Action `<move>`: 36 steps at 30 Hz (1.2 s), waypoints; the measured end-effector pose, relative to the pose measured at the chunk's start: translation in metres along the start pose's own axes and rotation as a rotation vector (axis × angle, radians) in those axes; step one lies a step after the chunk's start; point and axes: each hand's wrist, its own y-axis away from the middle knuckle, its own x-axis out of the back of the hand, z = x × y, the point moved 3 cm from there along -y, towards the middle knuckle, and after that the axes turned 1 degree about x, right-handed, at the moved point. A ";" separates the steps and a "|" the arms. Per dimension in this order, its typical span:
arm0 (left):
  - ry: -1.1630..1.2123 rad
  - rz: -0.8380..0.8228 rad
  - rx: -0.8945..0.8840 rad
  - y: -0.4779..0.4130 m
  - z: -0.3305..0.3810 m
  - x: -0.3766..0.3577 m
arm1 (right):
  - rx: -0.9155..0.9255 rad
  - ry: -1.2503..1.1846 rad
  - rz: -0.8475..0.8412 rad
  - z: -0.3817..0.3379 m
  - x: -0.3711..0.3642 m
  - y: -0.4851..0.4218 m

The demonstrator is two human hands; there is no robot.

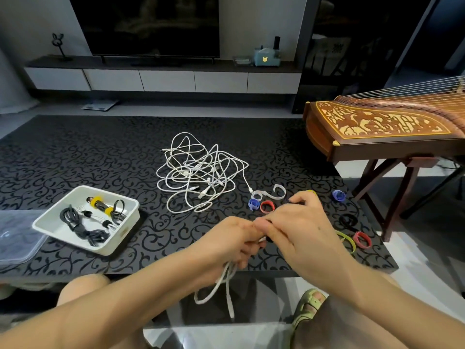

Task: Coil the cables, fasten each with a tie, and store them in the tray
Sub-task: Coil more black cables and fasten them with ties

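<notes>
The left hand has its grip curled round a folded white cable, whose loops and one plug end hang below the near edge of the table. The right hand meets it from the right, its grip pinching the top of the same bundle. Something dark shows between the fingers there, perhaps a tie, but it is mostly hidden.

Farther back on the table lies a loose tangle of white cables. To the left stands the white tray, holding dark coiled cables already bound, two of them with yellow bands. A clear plastic lid lies just beside the tray.

Loose ties are scattered around the right hand: a white tie, a blue tie and a red tie behind it, and a black tie and a yellow-green tie to its right. A guzheng stands on its frame past the table's right end.
</notes>
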 end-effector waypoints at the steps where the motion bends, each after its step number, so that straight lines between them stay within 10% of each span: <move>1: 0.074 -0.045 0.060 -0.001 0.001 0.000 | 0.051 -0.013 0.097 0.000 -0.001 0.006; 6: 0.425 -0.225 0.295 -0.005 0.006 -0.002 | 0.281 0.147 0.367 0.013 -0.013 0.028; 15: 0.484 -0.293 0.391 -0.005 0.008 -0.006 | 0.445 0.228 0.280 0.033 -0.019 0.029; 21: 0.233 -0.167 0.317 -0.013 0.013 0.000 | 0.101 -0.465 0.147 0.028 -0.012 0.017; 30: -0.121 -0.168 0.276 -0.025 0.020 0.008 | 0.301 0.197 0.252 0.021 -0.019 0.010; 36: -0.114 -0.498 0.424 -0.033 0.024 0.029 | 0.168 -0.055 0.186 0.025 -0.036 0.007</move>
